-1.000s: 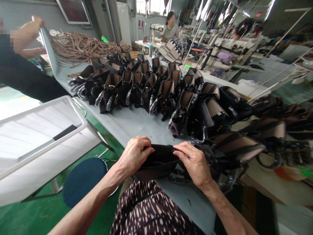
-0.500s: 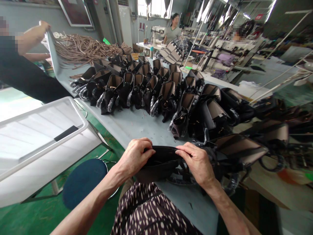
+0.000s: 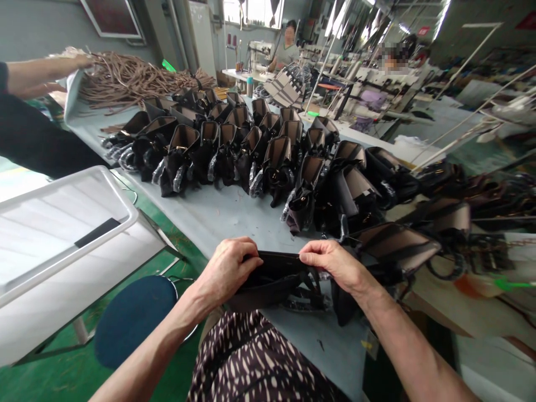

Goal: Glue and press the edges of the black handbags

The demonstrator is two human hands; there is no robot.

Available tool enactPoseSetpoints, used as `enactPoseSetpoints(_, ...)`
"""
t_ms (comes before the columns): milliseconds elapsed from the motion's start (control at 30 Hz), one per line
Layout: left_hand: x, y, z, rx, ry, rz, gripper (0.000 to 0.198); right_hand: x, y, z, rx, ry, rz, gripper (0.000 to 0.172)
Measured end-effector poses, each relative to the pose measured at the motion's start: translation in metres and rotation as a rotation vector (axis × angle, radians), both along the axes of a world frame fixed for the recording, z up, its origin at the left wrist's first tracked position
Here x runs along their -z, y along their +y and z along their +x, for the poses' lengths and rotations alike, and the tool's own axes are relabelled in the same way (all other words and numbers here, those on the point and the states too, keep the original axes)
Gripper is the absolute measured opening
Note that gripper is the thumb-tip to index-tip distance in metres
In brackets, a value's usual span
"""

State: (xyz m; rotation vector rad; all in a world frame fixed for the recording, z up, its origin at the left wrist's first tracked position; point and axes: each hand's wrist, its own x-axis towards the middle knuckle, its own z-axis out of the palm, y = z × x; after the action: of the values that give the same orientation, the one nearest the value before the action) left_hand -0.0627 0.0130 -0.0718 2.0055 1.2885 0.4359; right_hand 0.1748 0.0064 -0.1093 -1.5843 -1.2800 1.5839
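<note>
A black bag is held at the near edge of the table, its opening facing up. My left hand pinches the left end of its top rim between thumb and fingers. At the right part of the rim, my right hand pinches the edge with thumb and fingertips. Dark straps, partly wrapped in clear plastic, hang beside the bag under my right hand. Beyond my hands, several black bags with tan insides stand in rows on the table.
The grey-blue table stretches away, with brown straps heaped at its far left. A person's arm reaches there. A white tray and a blue stool are at left. Another person sits by sewing machines.
The camera view has shifted slightly right. Both hands keep their grip on the rim. The person at the left has lowered an arm onto the table's far corner.
</note>
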Motion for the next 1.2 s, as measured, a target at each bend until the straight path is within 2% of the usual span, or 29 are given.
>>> enactPoseSetpoints(167,0.003,0.005,0.002,0.005,-0.003,0.003,0.016,0.000,0.007,0.001,-0.012,-0.007,-0.052,0.025)
enactPoseSetpoints(367,0.002,0.008,0.005,-0.048,0.024,0.005,0.016,0.003,0.008,-0.001,-0.005,-0.069,0.053,0.024)
enactPoseSetpoints(600,0.003,0.009,0.006,-0.068,0.063,0.016,0.017,0.002,-0.005,-0.011,-0.049,-0.397,0.404,0.022)
enactPoseSetpoints(767,0.006,0.011,0.007,-0.086,0.057,0.030,0.016,0.000,-0.012,-0.023,-0.110,-0.671,0.846,0.024)
enactPoseSetpoints(833,0.007,0.011,0.006,-0.107,0.060,0.028,0.015,0.000,-0.012,-0.026,-0.165,-0.717,0.942,0.023)
enactPoseSetpoints(967,0.007,0.009,0.005,-0.107,0.064,0.036,0.015,0.001,-0.007,-0.027,-0.258,-0.633,0.904,0.019)
enactPoseSetpoints(1200,0.009,0.010,0.003,-0.089,0.069,0.046,0.016,0.000,0.003,-0.031,-0.154,-0.421,0.742,0.009)
